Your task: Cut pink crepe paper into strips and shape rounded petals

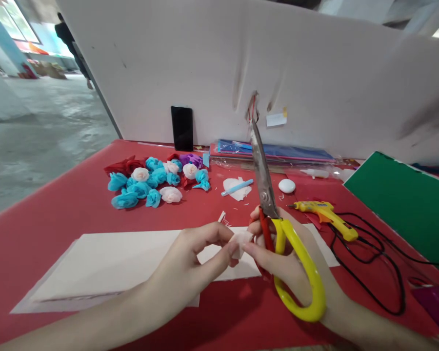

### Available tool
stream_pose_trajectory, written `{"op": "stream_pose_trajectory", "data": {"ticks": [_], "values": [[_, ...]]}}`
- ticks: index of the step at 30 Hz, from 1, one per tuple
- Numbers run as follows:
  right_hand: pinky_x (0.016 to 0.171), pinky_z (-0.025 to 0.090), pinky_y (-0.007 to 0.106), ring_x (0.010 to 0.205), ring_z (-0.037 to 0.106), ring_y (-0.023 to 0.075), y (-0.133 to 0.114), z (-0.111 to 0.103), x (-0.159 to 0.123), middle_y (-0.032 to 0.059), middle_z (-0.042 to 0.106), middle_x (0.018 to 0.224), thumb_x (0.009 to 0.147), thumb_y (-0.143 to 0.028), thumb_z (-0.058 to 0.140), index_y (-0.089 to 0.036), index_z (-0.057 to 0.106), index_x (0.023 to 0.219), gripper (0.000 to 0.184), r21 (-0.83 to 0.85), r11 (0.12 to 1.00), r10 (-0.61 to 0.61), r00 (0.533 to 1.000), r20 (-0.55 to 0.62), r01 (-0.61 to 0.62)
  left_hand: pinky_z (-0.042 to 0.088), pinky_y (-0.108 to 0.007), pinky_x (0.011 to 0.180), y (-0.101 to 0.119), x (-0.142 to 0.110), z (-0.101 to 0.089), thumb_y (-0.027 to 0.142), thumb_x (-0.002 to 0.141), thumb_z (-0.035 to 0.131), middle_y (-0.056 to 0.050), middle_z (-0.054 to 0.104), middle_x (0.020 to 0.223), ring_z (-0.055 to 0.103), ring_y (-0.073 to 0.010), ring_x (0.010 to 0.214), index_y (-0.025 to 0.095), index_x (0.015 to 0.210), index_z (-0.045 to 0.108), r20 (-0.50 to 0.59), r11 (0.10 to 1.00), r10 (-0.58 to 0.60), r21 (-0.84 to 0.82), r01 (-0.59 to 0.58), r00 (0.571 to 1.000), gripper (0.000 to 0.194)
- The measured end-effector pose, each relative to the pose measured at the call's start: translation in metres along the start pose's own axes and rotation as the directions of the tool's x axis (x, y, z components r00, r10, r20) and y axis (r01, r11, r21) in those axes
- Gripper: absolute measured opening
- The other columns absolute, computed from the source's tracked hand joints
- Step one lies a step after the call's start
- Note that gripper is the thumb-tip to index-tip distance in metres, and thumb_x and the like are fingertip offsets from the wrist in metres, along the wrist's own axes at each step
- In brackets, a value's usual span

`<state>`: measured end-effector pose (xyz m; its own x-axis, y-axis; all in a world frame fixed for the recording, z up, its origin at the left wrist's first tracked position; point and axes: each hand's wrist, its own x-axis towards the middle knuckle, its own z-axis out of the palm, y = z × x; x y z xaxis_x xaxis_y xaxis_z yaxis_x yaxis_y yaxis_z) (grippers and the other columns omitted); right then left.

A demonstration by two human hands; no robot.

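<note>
My left hand (205, 253) pinches a small piece of pale pink paper (240, 242) between thumb and fingers. From the other side, the thumb and fingertips of my right hand (292, 258) meet the same piece. A pair of scissors (265, 185) with red and yellow handles also hangs in my right hand, its blades together and pointing up and away. Beneath both hands lie stacked sheets of pale paper (113, 263) on the red table.
Blue, pink, red and purple paper flowers (139, 189) cluster at the left. A yellow glue gun (325, 214) with a black cord lies at the right, near a green board (406, 209). A black phone (182, 128) leans on the white panel (205, 63). Far left, a person (71, 41) stands.
</note>
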<state>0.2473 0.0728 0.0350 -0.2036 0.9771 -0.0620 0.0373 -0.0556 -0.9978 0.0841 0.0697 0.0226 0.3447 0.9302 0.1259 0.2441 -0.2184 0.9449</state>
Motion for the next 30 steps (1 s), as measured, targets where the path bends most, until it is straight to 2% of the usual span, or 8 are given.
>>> {"op": "stream_pose_trajectory", "data": {"ticks": [6, 9, 13, 17, 23, 26, 30], "values": [[0.052, 0.045, 0.017, 0.055, 0.052, 0.0068, -0.005, -0.002, -0.002, -0.0063, 0.056, 0.067, 0.070, -0.018, 0.067, -0.020, 0.051, 0.083, 0.020, -0.070, 0.996, -0.046, 0.995, 0.088, 0.053, 0.043, -0.019, 0.054, 0.004, 0.001, -0.005, 0.031, 0.086, 0.047, 0.002, 0.061, 0.063, 0.056, -0.0112, 0.057, 0.016, 0.068, 0.059, 0.127, 0.998, -0.051, 0.042, 0.046, 0.991, 0.026], [0.060, 0.048, 0.019, 0.061, 0.059, 0.0093, -0.005, -0.003, -0.001, -0.0062, 0.058, 0.067, 0.073, -0.017, 0.065, -0.021, 0.050, 0.085, 0.019, -0.032, 0.997, -0.066, 0.988, 0.141, 0.071, 0.043, -0.019, 0.056, 0.006, 0.001, -0.008, 0.032, 0.087, 0.043, 0.000, 0.062, 0.064, 0.057, -0.0122, 0.059, 0.015, 0.071, 0.061, 0.209, 0.995, -0.051, 0.090, 0.033, 0.977, 0.029], [0.055, 0.045, 0.017, 0.057, 0.055, 0.0070, -0.005, -0.004, 0.000, -0.0067, 0.056, 0.066, 0.070, -0.013, 0.066, -0.019, 0.051, 0.081, 0.020, -0.007, 0.999, -0.037, 0.987, 0.155, 0.038, 0.042, -0.018, 0.058, 0.009, 0.002, -0.011, 0.028, 0.087, 0.043, 0.001, 0.062, 0.065, 0.056, -0.0115, 0.060, 0.015, 0.070, 0.060, 0.289, 0.986, -0.044, 0.166, -0.005, 0.956, 0.027], [0.049, 0.040, 0.017, 0.050, 0.047, 0.0053, -0.006, -0.003, -0.001, -0.0072, 0.054, 0.063, 0.063, -0.017, 0.073, -0.018, 0.052, 0.085, 0.030, -0.022, 0.999, 0.031, 0.992, 0.124, -0.029, 0.041, -0.016, 0.056, 0.008, 0.002, -0.013, 0.030, 0.088, 0.042, 0.001, 0.062, 0.065, 0.055, -0.0101, 0.059, 0.015, 0.069, 0.060, 0.377, 0.986, -0.081, 0.168, 0.018, 0.923, 0.031], [0.050, 0.043, 0.017, 0.051, 0.049, 0.0055, -0.009, -0.001, -0.001, -0.0070, 0.053, 0.063, 0.063, -0.021, 0.072, -0.018, 0.052, 0.083, 0.028, -0.025, 0.999, 0.037, 0.991, 0.127, -0.034, 0.041, -0.015, 0.056, 0.005, 0.001, -0.014, 0.034, 0.090, 0.041, 0.002, 0.062, 0.064, 0.056, -0.0084, 0.058, 0.014, 0.071, 0.064, 0.416, 0.992, -0.105, 0.110, 0.064, 0.903, 0.035], [0.052, 0.043, 0.015, 0.056, 0.052, 0.0060, -0.008, -0.001, 0.000, -0.0060, 0.055, 0.066, 0.065, -0.020, 0.072, -0.018, 0.053, 0.084, 0.027, -0.028, 1.000, 0.017, 0.994, 0.112, -0.014, 0.041, -0.017, 0.055, 0.006, 0.002, -0.015, 0.033, 0.089, 0.041, 0.001, 0.062, 0.063, 0.056, -0.0094, 0.057, 0.014, 0.070, 0.064, 0.405, 0.993, -0.103, 0.090, 0.072, 0.909, 0.036], [0.042, 0.038, 0.016, 0.043, 0.044, 0.0057, 0.001, 0.000, -0.002, -0.0068, 0.051, 0.055, 0.081, -0.033, 0.057, -0.019, 0.052, 0.084, 0.016, -0.045, 0.999, 0.017, 0.994, 0.103, -0.013, 0.041, -0.018, 0.055, 0.008, 0.002, -0.018, 0.031, 0.086, 0.046, 0.002, 0.061, 0.057, 0.055, -0.0100, 0.054, 0.015, 0.062, 0.062, 0.243, 0.998, -0.059, -0.013, 0.064, 0.968, 0.033]]}}
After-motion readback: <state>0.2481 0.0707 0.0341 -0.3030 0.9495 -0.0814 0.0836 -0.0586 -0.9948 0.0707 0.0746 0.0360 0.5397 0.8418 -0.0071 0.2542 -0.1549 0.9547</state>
